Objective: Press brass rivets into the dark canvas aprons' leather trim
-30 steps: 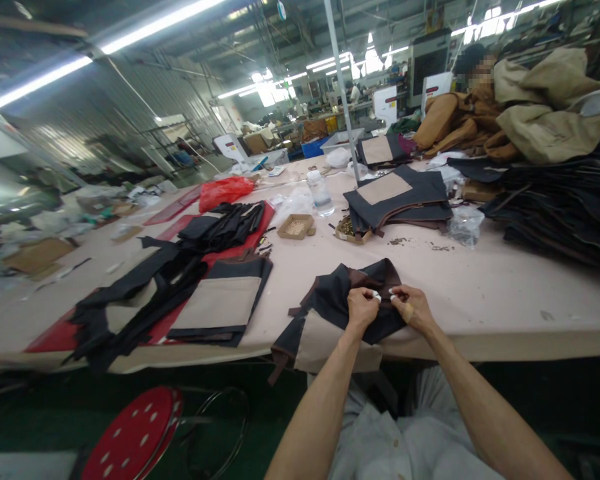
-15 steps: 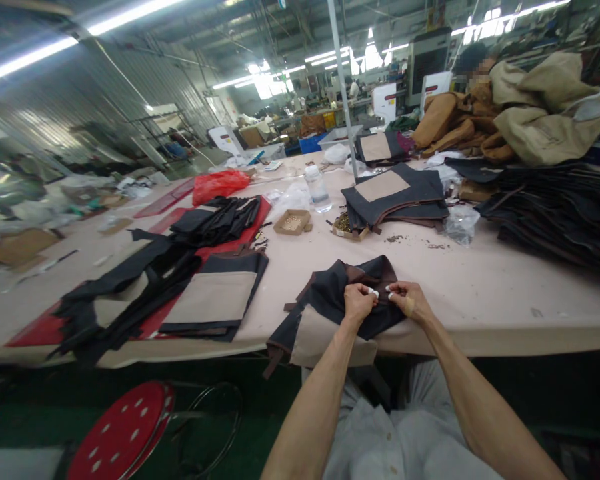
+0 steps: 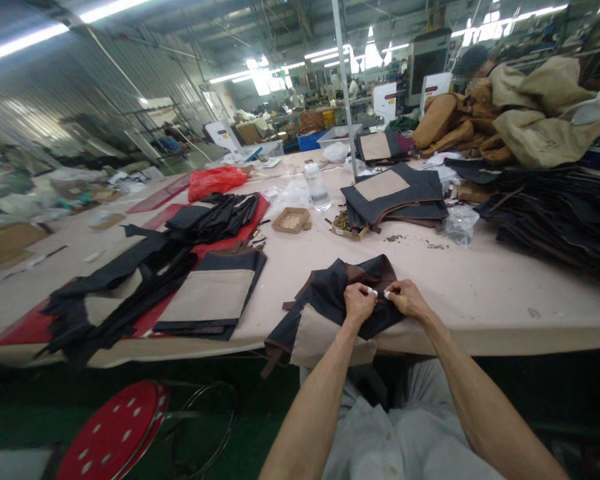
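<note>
A dark cloth piece (image 3: pixel 325 283) with brown edging and a beige panel lies bunched at the table's front edge, partly hanging over it. My left hand (image 3: pixel 360 303) is closed in a pinch on its upper part, white coverings on the fingertips. Close beside it on the right, my right hand (image 3: pixel 407 298) pinches the brown-edged part of the same cloth, its fingertips covered in white too. A small gap separates the two sets of fingertips. Any tiny part between the fingers is too small to make out.
Beyond the cloth stand a small box of pale bits (image 3: pixel 291 220), a box of brass-coloured bits (image 3: pixel 347 230) and a clear bottle (image 3: pixel 317 188). Folded dark pieces (image 3: pixel 210 293) lie left; a tall dark stack (image 3: pixel 560 207) stands right. A red stool (image 3: pixel 113 427) is below.
My right hand has shifted slightly left, bringing its fingertips a little nearer my left hand. The view has turned slightly. Both hands stay on the cloth.
</note>
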Action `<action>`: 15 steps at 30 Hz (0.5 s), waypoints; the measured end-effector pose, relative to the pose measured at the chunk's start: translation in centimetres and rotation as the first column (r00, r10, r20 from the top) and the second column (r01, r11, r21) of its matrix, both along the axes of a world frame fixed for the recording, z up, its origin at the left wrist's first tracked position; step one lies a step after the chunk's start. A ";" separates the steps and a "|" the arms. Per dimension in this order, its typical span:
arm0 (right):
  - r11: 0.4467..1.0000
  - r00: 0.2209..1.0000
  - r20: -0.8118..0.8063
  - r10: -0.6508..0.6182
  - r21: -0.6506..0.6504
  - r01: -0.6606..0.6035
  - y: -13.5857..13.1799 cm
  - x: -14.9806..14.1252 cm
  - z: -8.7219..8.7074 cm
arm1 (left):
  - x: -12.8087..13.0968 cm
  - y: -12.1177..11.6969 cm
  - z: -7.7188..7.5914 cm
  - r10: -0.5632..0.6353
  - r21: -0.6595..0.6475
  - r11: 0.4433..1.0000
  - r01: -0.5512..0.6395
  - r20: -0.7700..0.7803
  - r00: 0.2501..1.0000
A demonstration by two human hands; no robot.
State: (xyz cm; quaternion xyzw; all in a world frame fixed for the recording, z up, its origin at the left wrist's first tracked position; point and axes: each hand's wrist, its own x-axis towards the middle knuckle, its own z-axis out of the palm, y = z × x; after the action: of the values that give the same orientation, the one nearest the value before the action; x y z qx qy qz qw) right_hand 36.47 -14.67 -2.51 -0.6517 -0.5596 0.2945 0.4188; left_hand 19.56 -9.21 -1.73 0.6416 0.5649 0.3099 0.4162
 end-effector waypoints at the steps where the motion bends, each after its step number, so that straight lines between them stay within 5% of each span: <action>1: 1.000 1.000 -0.013 0.007 -0.005 -0.007 0.0 0.0 0.0 | 0.0 0.0 0.0 -0.001 0.013 1.000 0.001 -0.007 1.000; 9: 0.998 0.997 -0.043 0.058 0.020 -0.057 0.0 -0.2 -0.4 | -0.1 0.0 0.1 0.010 0.101 0.995 -0.002 -0.075 0.997; 15: 0.998 0.998 0.033 -0.056 0.032 0.055 0.4 -2.0 -0.9 | -0.2 -0.7 0.7 0.013 0.191 0.981 0.016 -0.147 0.989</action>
State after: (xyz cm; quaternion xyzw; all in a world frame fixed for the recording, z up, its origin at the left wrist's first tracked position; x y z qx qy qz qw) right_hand 34.43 -14.28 -3.41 -0.6653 -0.5527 0.2630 0.4275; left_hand 19.38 -9.91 -1.08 0.7003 0.5613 0.3141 0.3096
